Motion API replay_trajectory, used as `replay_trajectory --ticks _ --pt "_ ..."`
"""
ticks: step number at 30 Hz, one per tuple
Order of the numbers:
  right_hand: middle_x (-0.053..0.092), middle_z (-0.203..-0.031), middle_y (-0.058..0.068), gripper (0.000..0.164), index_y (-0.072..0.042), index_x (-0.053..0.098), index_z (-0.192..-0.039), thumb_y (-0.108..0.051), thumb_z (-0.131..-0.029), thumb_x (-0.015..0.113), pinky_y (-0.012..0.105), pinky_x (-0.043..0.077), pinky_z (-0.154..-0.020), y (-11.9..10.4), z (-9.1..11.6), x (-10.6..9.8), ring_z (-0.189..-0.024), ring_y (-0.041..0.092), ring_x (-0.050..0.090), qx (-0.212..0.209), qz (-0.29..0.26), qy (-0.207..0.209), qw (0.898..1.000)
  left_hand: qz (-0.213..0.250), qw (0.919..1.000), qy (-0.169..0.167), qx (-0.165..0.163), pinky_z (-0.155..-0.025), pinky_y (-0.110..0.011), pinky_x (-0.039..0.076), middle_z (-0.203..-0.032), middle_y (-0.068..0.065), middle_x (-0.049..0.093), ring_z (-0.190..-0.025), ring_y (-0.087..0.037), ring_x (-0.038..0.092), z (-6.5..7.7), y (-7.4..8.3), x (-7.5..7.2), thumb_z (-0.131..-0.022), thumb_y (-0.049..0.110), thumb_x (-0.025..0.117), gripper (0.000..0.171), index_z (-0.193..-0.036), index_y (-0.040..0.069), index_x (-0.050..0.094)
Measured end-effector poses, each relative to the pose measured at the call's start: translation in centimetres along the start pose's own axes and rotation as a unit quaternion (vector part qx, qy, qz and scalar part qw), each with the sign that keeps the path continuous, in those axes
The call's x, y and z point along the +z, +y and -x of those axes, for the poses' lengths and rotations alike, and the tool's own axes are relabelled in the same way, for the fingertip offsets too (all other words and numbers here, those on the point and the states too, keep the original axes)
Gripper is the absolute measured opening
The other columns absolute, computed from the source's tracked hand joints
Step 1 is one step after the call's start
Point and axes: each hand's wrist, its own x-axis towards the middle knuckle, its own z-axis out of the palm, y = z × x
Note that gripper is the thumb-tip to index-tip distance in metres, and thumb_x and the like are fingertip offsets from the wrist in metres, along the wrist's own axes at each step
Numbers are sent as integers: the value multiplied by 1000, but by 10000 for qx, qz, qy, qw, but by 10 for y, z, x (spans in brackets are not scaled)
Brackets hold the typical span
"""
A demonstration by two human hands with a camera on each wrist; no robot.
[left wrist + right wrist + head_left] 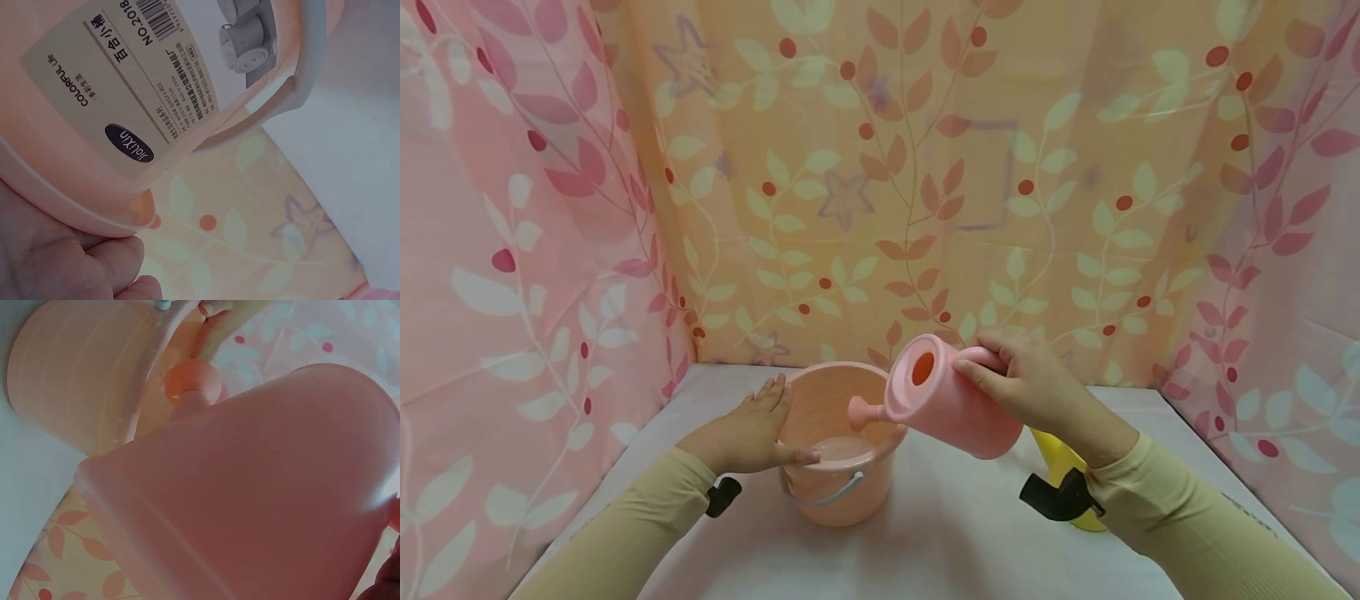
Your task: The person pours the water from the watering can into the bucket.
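A peach-coloured plastic bucket (850, 500) with a pale handle (831, 497) stands on the table. My left hand (752, 429) holds it at the left rim, with the thumb over the near edge. Its printed label (112, 87) shows in the left wrist view. My right hand (1022, 379) grips a pink watering can (962, 412) by its handle. The can is tilted, its spout (194, 384) reaching over the bucket's mouth. No stream of water can be made out.
Behind the right forearm stands a partly hidden yellow object (1060, 458). A white cloth covers the table (955, 542). Leaf-patterned curtains (910, 167) close off the back and both sides. Black wrist mounts (1056, 497) are strapped to the sleeves.
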Motion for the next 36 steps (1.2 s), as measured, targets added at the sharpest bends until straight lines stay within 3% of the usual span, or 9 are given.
replay_trajectory --ticks 26,36 --pt "46 -56 -3 25 -14 51 -71 -30 -86 64 27 48 -49 -2 -2 -1 -57 16 49 -29 289 -20 9996 -29 10000 -23 -24 -107 -56 13 -147 -30 7 -136 -42 8 -1 -1 2 -70 78 48 118 -141 -11 15" --pt "48 -58 -3 24 -12 54 -72 -29 -85 65 25 48 -49 -5 -2 -4 -57 14 49 -224 237 57 9995 -27 10000 -24 -24 -107 -55 13 -148 -29 7 -136 -42 8 0 0 2 -71 78 47 118 -141 -11 15"
